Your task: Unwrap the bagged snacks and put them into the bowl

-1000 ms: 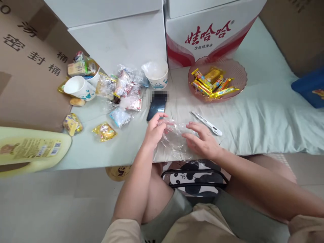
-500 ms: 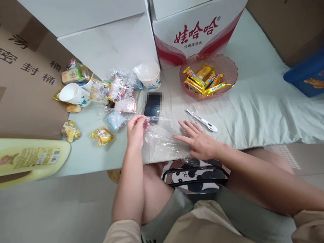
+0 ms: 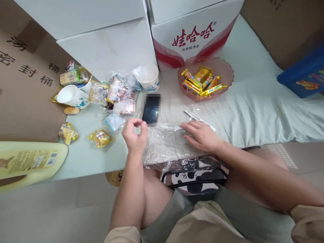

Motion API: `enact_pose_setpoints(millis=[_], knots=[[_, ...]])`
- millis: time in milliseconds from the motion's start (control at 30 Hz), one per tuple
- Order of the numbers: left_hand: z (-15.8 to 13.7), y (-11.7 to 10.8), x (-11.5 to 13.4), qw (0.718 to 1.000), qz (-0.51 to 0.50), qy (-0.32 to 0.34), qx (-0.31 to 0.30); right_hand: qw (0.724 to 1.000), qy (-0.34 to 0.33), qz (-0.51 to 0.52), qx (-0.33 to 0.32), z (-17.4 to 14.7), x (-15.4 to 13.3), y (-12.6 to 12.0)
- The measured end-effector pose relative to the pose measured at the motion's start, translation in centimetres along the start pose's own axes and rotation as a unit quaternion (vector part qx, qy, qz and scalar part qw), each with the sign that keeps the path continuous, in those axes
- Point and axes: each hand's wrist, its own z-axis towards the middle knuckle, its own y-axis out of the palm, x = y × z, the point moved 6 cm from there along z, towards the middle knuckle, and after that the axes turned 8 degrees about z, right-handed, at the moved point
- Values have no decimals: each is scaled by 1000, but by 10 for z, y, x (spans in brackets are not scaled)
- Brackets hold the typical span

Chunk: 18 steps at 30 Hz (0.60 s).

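Green cloth holds our clear wrap at its front edge; our left hand pinches it, our right hand lies loosely over; brushing the knife could rip it.

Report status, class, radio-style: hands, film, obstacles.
Left hand apparently pinching clear film at left edge; right hand open at its right. Film spread out, wrinkled. Phone, cutter just beyond.

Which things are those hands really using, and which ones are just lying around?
In use:
Crinkled, clear plastic sheet, pinched by the left hand, with the right hand at its other side

Seemingly just lying about, untouched:
Black rectangular phone
Slim white utility knife
Round pink ribbed bowl with shiny yellow wrapped bars
White paper cups with blue-green print
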Motion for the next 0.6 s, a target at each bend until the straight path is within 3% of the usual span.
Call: enact_pose_setpoints(millis=[67, 133, 200, 300, 467, 600], knots=[[-11, 17, 18, 989, -5, 63, -134, 998, 43, -4, 44, 3, 8, -5], [-24, 38, 29, 960, -4, 99, -261, 994, 82, -6, 70, 5, 14, -5], [-33, 53, 33, 934, 16, 121, -336, 990, 113, -5, 82, 5, 17, -5], [-38, 64, 29, 915, 61, 129, -376, 990, 97, -15, 102, 4, 14, -6], [-42, 64, 22, 909, 68, 129, -391, 997, -70, -20, 20, 2, -4, 1], [-44, 66, 18, 896, 67, 133, -418, 998, -51, -38, -5, 3, -1, 3]])
